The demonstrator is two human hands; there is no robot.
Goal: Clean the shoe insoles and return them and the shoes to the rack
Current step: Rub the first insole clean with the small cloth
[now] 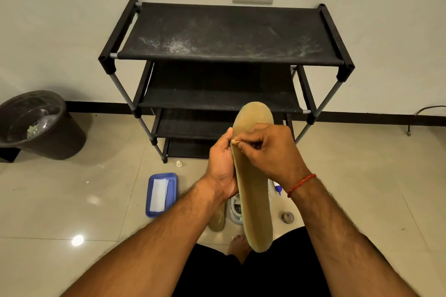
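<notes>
The insole (256,200) is gripped by the left hand (220,166) and pinched by the right hand (271,152). The shoe (235,211) below is partly hidden.

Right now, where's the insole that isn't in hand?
Head view: the spare insole lies on the floor below the left hand gripping the held insole, right of the blue tray, beside the white shoe.
</notes>
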